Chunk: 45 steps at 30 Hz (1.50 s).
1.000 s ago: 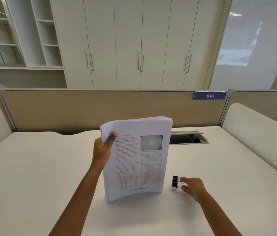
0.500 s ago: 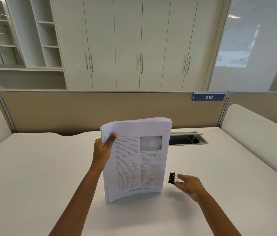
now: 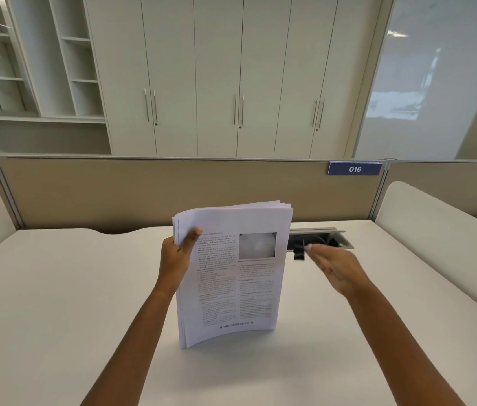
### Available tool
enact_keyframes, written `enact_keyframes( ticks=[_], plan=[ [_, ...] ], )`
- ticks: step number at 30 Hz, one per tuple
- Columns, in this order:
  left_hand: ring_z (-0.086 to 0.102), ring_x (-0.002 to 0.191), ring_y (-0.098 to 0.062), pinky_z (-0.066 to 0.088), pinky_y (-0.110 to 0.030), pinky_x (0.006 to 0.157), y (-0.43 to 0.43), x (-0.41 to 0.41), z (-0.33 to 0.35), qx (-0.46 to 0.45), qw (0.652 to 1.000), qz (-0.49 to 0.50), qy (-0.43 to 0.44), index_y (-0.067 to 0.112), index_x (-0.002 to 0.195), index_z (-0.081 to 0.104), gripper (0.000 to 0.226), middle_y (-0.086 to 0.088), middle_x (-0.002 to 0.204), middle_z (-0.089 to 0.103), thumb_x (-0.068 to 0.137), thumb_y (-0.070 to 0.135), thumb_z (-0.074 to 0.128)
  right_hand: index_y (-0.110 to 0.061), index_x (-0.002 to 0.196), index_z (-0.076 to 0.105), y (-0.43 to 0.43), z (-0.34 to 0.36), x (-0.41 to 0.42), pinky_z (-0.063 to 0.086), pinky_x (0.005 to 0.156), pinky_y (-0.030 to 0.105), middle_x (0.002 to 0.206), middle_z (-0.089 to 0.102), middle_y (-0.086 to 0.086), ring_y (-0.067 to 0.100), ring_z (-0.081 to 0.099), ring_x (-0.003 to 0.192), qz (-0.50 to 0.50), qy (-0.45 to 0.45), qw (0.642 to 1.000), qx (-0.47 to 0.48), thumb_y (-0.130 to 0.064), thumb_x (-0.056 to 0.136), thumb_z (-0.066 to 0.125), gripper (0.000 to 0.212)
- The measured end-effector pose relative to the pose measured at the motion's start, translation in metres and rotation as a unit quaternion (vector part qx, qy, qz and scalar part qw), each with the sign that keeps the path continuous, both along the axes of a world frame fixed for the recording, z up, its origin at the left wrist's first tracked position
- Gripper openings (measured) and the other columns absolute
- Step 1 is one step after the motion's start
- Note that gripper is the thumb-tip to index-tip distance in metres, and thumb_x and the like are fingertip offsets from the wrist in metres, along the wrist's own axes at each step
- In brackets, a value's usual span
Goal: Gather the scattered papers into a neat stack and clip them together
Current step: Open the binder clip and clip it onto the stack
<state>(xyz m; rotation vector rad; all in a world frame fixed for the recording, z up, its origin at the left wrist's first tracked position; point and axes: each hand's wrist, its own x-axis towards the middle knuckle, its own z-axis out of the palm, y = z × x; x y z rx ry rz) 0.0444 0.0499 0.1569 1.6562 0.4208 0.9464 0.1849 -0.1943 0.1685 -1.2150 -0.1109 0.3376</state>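
Raised from desk level, the right hand [image 3: 337,269] now pinches the black binder clip [image 3: 299,254] at centre frame, just beside the right edge of the paper stack [image 3: 231,276]; blur hides the exact hold. The left hand [image 3: 176,259] grips the stack's upper left edge, standing it on the white desk [image 3: 55,288]. Clipping is under way. Next, I judge, the clip must be squeezed open over an edge. A beige partition [image 3: 143,194] and white cupboards [image 3: 216,68] fill the upper frame.

Fingers of left hand [image 3: 177,259] behind paper stack [image 3: 231,276]; binder clip [image 3: 299,254] a blur
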Motion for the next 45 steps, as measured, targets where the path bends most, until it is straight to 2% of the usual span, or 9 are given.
enact_keyframes(
  ticks=[6,13,19,22,27,31,37,40,45],
  plan=[
    [0.056,0.058,-0.011,0.04,-0.003,0.04,0.0,0.0,0.0,-0.009,1.0,-0.018,-0.011,0.026,0.071,0.054,0.017,0.002,0.064,0.058,0.088,0.031,0.053,-0.015,0.105,0.059,0.014,0.054,-0.032,0.055,0.068,0.017,0.093,0.064,0.004,0.015,0.062,0.085,0.074,-0.069,0.988,0.117,-0.019,0.093,0.048,0.016],
    [0.058,0.059,-0.011,0.042,-0.004,0.04,0.0,0.0,0.002,-0.015,1.0,-0.024,-0.013,0.026,0.072,0.053,0.017,0.002,0.066,0.059,0.089,0.026,0.053,-0.007,0.088,0.063,0.049,0.052,-0.084,0.058,0.068,0.018,0.086,0.064,0.011,0.016,0.065,0.076,0.194,-0.063,0.969,0.141,-0.017,0.083,0.055,0.014],
    [0.056,0.059,-0.011,0.04,-0.002,0.041,0.0,0.0,0.001,-0.004,1.0,-0.022,-0.008,0.026,0.073,0.053,0.016,0.002,0.065,0.058,0.089,0.029,0.053,-0.006,0.088,0.066,0.074,0.018,-0.095,0.059,0.068,0.02,0.077,0.075,0.005,0.017,0.072,0.079,0.162,0.019,0.981,0.1,-0.009,0.086,0.059,0.008],
    [0.055,0.058,-0.01,0.04,-0.002,0.04,0.0,0.0,0.002,-0.003,1.0,-0.02,-0.01,0.026,0.072,0.053,0.017,0.002,0.064,0.058,0.088,0.028,0.054,-0.005,0.095,0.066,0.077,0.022,-0.092,0.059,0.071,0.021,0.08,0.075,0.005,0.017,0.072,0.082,0.165,0.009,0.979,0.115,-0.007,0.081,0.062,0.015],
    [0.055,0.056,-0.011,0.04,-0.003,0.039,0.0,0.001,0.001,-0.005,1.0,-0.016,-0.013,0.024,0.069,0.053,0.019,0.002,0.063,0.057,0.088,0.026,0.055,-0.007,0.081,0.069,0.077,0.041,-0.088,0.057,0.071,0.015,0.075,0.075,0.003,0.011,0.072,0.078,0.191,-0.035,0.975,0.111,-0.015,0.064,0.068,0.019],
    [0.057,0.058,-0.011,0.042,-0.004,0.041,0.001,0.001,0.0,-0.004,1.0,-0.02,-0.01,0.025,0.071,0.052,0.017,0.002,0.064,0.058,0.088,0.027,0.055,-0.004,0.088,0.067,0.077,0.049,-0.083,0.056,0.069,0.012,0.08,0.074,0.003,0.009,0.071,0.079,0.199,-0.046,0.976,0.071,-0.009,0.079,0.062,0.011],
    [0.058,0.061,-0.016,0.043,-0.002,0.042,-0.003,-0.002,0.003,-0.012,0.999,-0.034,-0.014,0.027,0.072,0.05,0.018,0.004,0.066,0.057,0.083,0.04,0.056,0.003,0.106,0.061,0.084,0.056,-0.082,0.055,0.072,0.013,0.1,0.067,0.016,0.015,0.066,0.085,0.179,-0.17,0.967,-0.06,-0.003,0.085,0.057,0.022],
    [0.062,0.054,-0.009,0.043,-0.003,0.043,-0.008,-0.007,0.008,-0.011,0.999,-0.041,-0.02,0.028,0.072,0.051,0.069,0.005,0.066,0.057,0.04,0.089,0.05,0.005,0.113,0.057,0.088,0.063,-0.08,0.051,0.082,0.02,0.11,0.064,0.024,0.019,0.06,0.093,0.138,-0.287,0.935,-0.156,-0.003,0.085,0.06,0.03],
    [0.055,0.057,-0.012,0.044,-0.014,0.048,-0.01,-0.005,0.008,0.013,0.999,-0.03,-0.022,0.025,0.066,0.05,0.084,0.002,0.063,0.055,0.026,0.098,0.039,0.001,0.12,0.053,0.091,0.075,-0.08,0.045,0.09,0.019,0.113,0.063,0.016,0.015,0.058,0.099,0.078,-0.444,0.856,-0.252,-0.002,0.084,0.061,0.037]
  ],
)
